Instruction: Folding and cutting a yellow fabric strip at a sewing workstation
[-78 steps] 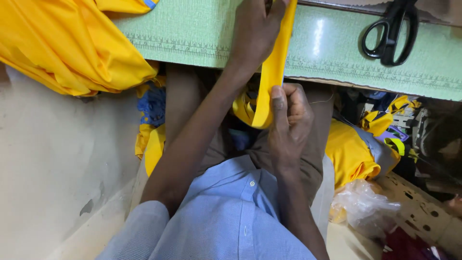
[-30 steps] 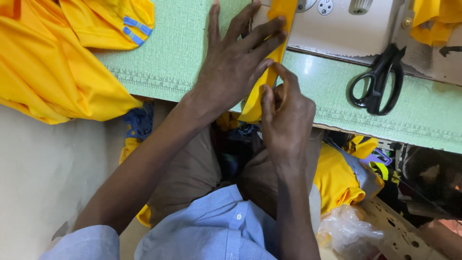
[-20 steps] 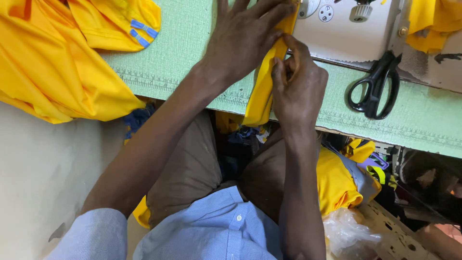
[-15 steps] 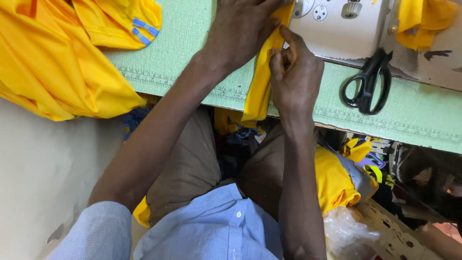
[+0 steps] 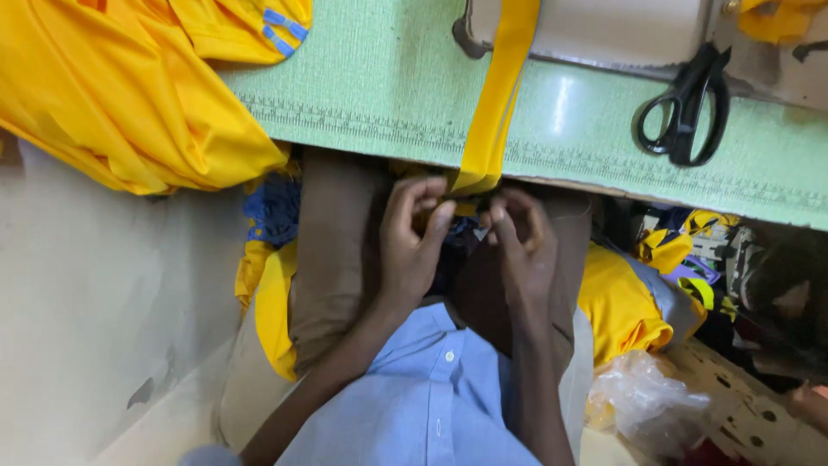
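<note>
A long yellow fabric strip [image 5: 498, 95] runs from under the white sewing machine [image 5: 595, 30] across the green table [image 5: 379, 95] and hangs over its near edge. Both hands sit below that edge, over my lap. My left hand [image 5: 412, 237] has its fingers curled at the strip's lower end, pinching it. My right hand [image 5: 522, 242] is curled just right of that end and seems to grip it too. The fingertips almost meet, and what lies under them is hidden.
Black scissors [image 5: 681, 112] lie on the table at the right. A heap of yellow garments [image 5: 112, 95] covers the table's left end. More yellow cloth [image 5: 621, 302], a clear plastic bag [image 5: 647, 397] and a perforated box [image 5: 759, 406] crowd the floor at right.
Both hands have come down from the table top to below its edge, at the strip's hanging end. The view has shifted lower, so less of the machine shows.
</note>
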